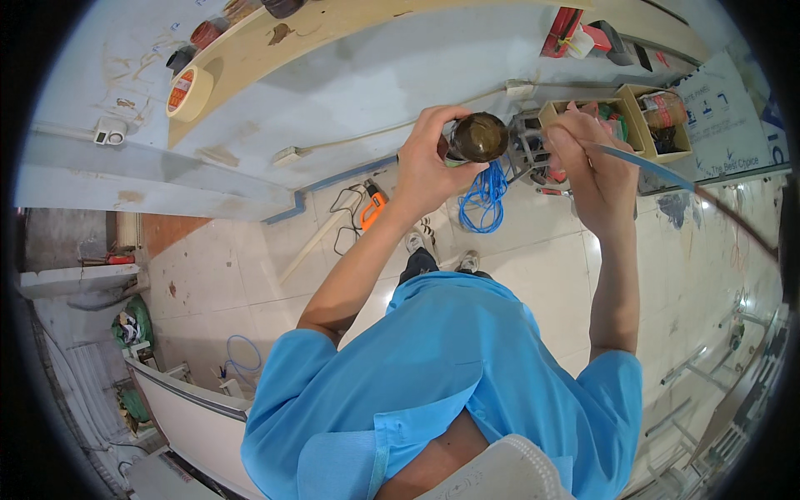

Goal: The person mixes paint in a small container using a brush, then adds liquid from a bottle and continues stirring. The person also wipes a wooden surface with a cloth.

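A dark brown, glassy round bottle or jar (481, 138) is in my left hand (423, 164), whose thumb and fingers wrap around its side. One of its round ends faces up toward me; its contents cannot be made out. To the right, at about the same height, my right hand (598, 175) is closed in a pinch on a long thin strip (654, 169). That strip is blue near my fingers and dark brown farther out, curving down toward the right rim. The two hands are apart, and the strip does not touch the bottle.
A coil of blue cable (483, 202) and an orange corded power tool (372, 205) lie beyond my feet. Wooden boxes of odds and ends (637, 137) stand behind my right hand. A tape roll (190, 92) sits by a pale shelf (292, 46). Metal ladder-like frames (700, 371) are at right.
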`<state>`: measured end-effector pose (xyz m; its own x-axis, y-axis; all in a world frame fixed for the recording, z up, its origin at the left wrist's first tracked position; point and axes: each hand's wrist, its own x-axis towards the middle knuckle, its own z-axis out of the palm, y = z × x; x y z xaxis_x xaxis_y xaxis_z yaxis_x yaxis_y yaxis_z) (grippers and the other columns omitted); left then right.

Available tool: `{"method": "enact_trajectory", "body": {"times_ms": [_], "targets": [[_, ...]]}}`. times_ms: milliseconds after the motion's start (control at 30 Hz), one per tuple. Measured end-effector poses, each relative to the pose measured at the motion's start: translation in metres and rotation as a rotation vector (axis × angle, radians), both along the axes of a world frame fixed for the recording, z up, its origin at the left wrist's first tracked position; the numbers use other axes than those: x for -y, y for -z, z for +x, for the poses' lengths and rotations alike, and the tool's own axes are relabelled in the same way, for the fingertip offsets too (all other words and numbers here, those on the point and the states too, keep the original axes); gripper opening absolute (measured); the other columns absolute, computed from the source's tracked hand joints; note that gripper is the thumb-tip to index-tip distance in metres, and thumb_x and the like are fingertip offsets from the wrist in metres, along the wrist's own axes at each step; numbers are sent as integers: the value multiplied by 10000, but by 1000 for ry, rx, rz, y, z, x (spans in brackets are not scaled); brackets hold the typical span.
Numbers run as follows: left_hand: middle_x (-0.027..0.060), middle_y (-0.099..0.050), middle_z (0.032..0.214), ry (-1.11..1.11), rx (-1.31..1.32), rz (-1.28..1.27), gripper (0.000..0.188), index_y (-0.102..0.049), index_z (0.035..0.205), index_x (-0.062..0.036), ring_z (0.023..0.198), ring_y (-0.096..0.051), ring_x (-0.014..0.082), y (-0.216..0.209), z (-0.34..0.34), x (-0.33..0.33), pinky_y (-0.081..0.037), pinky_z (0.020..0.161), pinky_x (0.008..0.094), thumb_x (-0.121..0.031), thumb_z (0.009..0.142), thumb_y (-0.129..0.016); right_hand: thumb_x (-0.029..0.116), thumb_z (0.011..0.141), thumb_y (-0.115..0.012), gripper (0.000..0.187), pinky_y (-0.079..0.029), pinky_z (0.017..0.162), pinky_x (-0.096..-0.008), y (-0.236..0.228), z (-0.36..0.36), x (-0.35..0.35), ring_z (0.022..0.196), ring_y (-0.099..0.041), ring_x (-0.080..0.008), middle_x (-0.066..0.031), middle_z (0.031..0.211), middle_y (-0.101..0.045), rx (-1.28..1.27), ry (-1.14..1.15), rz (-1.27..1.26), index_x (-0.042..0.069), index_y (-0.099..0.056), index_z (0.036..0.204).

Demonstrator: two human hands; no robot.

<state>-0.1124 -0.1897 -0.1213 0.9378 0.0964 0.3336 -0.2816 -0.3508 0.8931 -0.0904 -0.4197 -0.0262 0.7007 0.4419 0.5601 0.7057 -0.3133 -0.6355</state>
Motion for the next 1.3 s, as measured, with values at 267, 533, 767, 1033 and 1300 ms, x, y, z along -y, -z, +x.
{"method": "enact_trajectory", "body": {"times_ms": [267, 533, 767, 1033, 1300], "targets": [[-9, -603, 1267, 17, -7, 43, 672, -665, 1318, -133, 822, -526, 63, -2, -1, -6, -430, 670, 239, -11, 713, -929, 120, 1098, -625, 187, -540, 688, -266, 3, 1, 4, 671, -664, -119, -89, 918, -748, 49, 86, -105, -39, -724, 1100], [-12, -605, 1261, 2, -6, 15, 674, -663, 1313, -139, 822, -522, 72, 1, -1, -10, -435, 668, 242, -17, 708, -934, 107, 1062, -673, 144, -525, 686, -304, 10, 2, 5, 718, -649, -191, -109, 921, -728, -36, -120, 41, -26, -720, 1090], [-14, -601, 1274, -21, -2, -19, 698, -663, 1320, -144, 816, -514, 85, 2, -1, -6, -435, 691, 250, -23, 694, -948, 34, 1015, -706, 84, -526, 694, -329, 11, -1, 8, 757, -664, -239, -115, 926, -725, 15, -111, 53, -8, -716, 1086], [-16, -602, 1257, -14, 10, 4, 698, -671, 1313, -148, 805, -493, 84, 2, 4, -3, -423, 680, 255, -11, 687, -947, 41, 1015, -712, 53, -530, 668, -334, 11, 0, 10, 712, -667, -252, -106, 897, -728, 14, -139, 21, -2, -712, 1047], [-20, -620, 1252, -32, 26, 23, 699, -672, 1311, -145, 777, -487, 77, -2, 6, -6, -423, 663, 255, 4, 682, -938, 49, 1012, -720, 63, -530, 671, -341, 2, 3, 1, 726, -671, -259, -113, 892, -722, 39, -137, 32, -3, -715, 1046]]}}
